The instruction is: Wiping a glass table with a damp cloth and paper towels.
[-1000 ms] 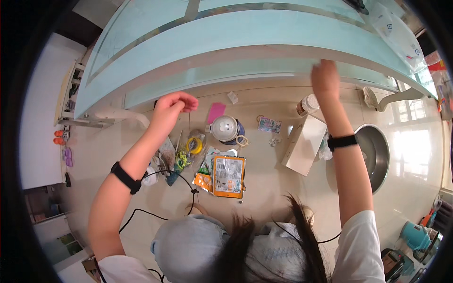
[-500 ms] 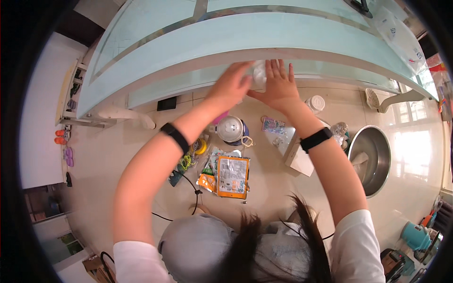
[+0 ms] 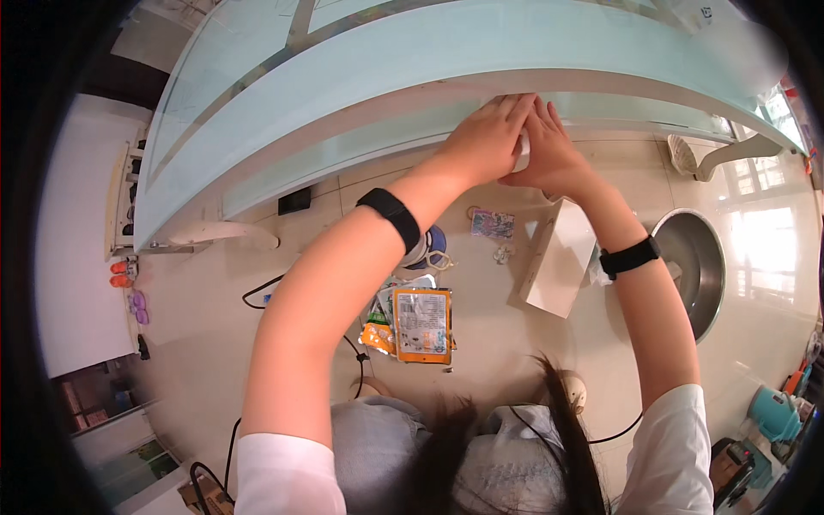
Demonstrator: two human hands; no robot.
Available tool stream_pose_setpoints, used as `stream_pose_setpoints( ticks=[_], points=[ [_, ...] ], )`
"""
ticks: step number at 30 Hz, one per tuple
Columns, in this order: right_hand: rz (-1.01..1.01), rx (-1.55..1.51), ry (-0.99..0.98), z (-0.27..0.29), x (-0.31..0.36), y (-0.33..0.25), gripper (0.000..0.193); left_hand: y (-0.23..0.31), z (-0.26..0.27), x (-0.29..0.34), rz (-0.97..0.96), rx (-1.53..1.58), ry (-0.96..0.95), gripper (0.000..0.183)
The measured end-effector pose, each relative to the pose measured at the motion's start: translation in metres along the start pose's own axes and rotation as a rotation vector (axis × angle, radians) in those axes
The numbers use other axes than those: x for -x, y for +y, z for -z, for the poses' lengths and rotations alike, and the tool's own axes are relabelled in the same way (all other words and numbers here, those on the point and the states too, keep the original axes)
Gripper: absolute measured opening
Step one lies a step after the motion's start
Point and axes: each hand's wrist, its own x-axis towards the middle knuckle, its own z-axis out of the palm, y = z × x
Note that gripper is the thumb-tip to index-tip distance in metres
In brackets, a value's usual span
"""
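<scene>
Your left hand (image 3: 487,139) and your right hand (image 3: 549,154) are raised together at the far side of the scene, just below the pale curved edge of the glass cabinet (image 3: 360,77). The two hands touch each other, and between them sits a small white object (image 3: 521,153), mostly hidden, so you cannot tell what it is. Your left fingers lie close together and curl over its top; your right fingers are also together, pressed against its right side, so both hands are closed on it. Each wrist carries a black band (image 3: 390,216). Below your arms, on the beige floor (image 3: 215,343), an orange packet (image 3: 422,324) lies nearer to you with other packets just beside it on its left. A white box (image 3: 558,268) lies tilted under your right forearm, and a round metal bowl (image 3: 699,275) sits just right of it. A black cable (image 3: 257,296) trails across the floor on the left.
</scene>
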Motion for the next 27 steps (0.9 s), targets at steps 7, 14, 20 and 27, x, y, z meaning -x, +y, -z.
stream_pose_setpoints(
  ticks=[7,14,20,27],
  points=[
    [0.004,-0.029,0.179,0.018,0.02,0.036,0.1,-0.001,-0.022,0.007,0.077,-0.358,0.049,0.051],
    [-0.011,0.088,0.2,0.006,0.029,0.042,0.092,-0.025,0.012,0.039,0.131,-0.373,-0.071,0.046],
    [0.055,0.162,0.24,0.006,0.032,0.043,0.083,-0.073,0.106,0.156,0.417,-0.459,-0.146,0.052],
    [0.066,0.114,0.293,-0.001,0.03,0.05,0.076,-0.096,0.159,0.218,0.597,-0.336,-0.019,0.042]
  ],
)
